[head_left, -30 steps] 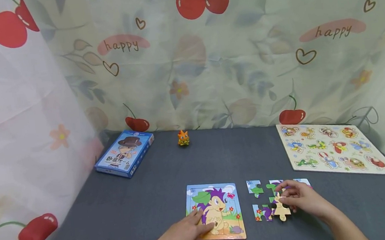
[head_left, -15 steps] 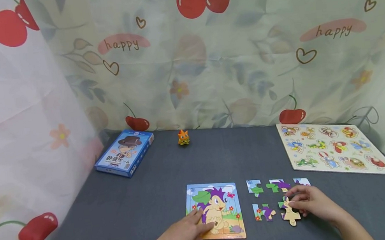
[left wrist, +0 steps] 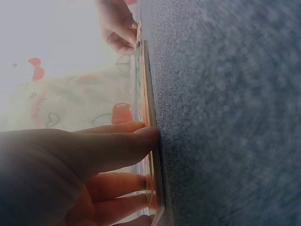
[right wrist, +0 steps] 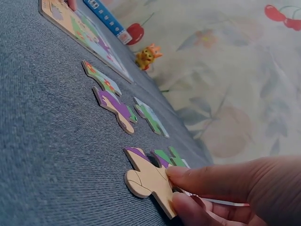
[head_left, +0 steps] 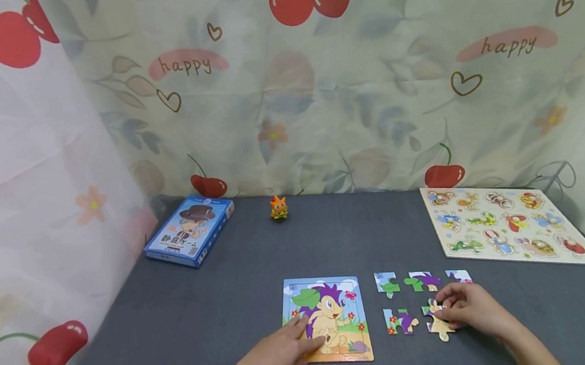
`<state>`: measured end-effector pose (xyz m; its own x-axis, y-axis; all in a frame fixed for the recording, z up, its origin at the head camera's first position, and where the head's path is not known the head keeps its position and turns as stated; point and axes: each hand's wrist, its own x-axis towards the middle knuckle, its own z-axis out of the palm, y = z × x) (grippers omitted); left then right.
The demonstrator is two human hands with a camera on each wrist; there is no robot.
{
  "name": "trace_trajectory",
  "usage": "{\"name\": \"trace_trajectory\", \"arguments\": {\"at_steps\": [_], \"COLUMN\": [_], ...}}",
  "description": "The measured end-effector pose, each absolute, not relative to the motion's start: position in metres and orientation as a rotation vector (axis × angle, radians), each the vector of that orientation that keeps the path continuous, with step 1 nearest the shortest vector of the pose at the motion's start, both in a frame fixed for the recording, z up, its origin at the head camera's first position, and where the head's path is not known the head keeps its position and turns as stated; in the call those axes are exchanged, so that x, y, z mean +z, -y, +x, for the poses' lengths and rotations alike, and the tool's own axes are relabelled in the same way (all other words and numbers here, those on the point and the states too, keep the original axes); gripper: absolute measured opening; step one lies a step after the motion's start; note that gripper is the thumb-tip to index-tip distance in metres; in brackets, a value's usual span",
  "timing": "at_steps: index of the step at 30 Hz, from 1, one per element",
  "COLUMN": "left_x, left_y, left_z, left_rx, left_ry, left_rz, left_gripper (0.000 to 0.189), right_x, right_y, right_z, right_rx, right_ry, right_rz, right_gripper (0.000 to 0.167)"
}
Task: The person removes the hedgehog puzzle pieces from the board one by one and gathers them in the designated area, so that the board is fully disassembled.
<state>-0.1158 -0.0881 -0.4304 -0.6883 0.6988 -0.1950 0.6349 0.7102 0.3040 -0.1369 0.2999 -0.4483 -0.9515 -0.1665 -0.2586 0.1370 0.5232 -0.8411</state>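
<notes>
My left hand (head_left: 278,350) rests on a square hedgehog puzzle board (head_left: 341,344), with fingers laid over its lower left part and the thumb on its surface near the edge. To the right, my right hand (head_left: 474,307) pinches a beige jigsaw piece (head_left: 439,329) with purple and green bits. In the right wrist view the thumb presses the top of this jigsaw piece (right wrist: 148,176), which lies low at the table; a finger touches its edge. Left of it are joined flower-and-purple pieces (head_left: 400,322). Behind lie a leaf piece (head_left: 387,284) and a green-and-purple piece (head_left: 425,281).
Another blue-and-purple piece (head_left: 459,275) lies behind my right hand. A large insect puzzle board (head_left: 511,228) lies at the back right. At the back stand a small orange figurine (head_left: 278,208) and a blue game box (head_left: 189,232). A patterned curtain hangs behind the dark table.
My right hand has shifted the beige piece rightward, away from the flower-and-purple pieces, and the piece now sits slightly more turned. My left hand stays on the board.
</notes>
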Motion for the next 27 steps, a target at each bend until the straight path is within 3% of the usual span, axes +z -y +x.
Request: {"name": "trace_trajectory", "arguments": {"at_steps": [13, 27], "left_x": [-0.4275, -0.4271], "left_y": [0.0867, 0.0859], "left_z": [-0.1154, -0.1152], "left_rx": [0.300, 0.285], "left_ry": [-2.616, -2.615], "left_rz": [1.012, 1.002], "left_gripper": [0.038, 0.039], "right_x": [-0.4477, -0.4487], "right_y": [-0.2989, -0.2972], "right_z": [-0.1366, -0.1352], "right_rx": [-1.405, -1.239], "right_ry": [-2.469, -2.649], "right_rz": [-0.082, -0.050], "right_gripper": [0.040, 0.029]}}
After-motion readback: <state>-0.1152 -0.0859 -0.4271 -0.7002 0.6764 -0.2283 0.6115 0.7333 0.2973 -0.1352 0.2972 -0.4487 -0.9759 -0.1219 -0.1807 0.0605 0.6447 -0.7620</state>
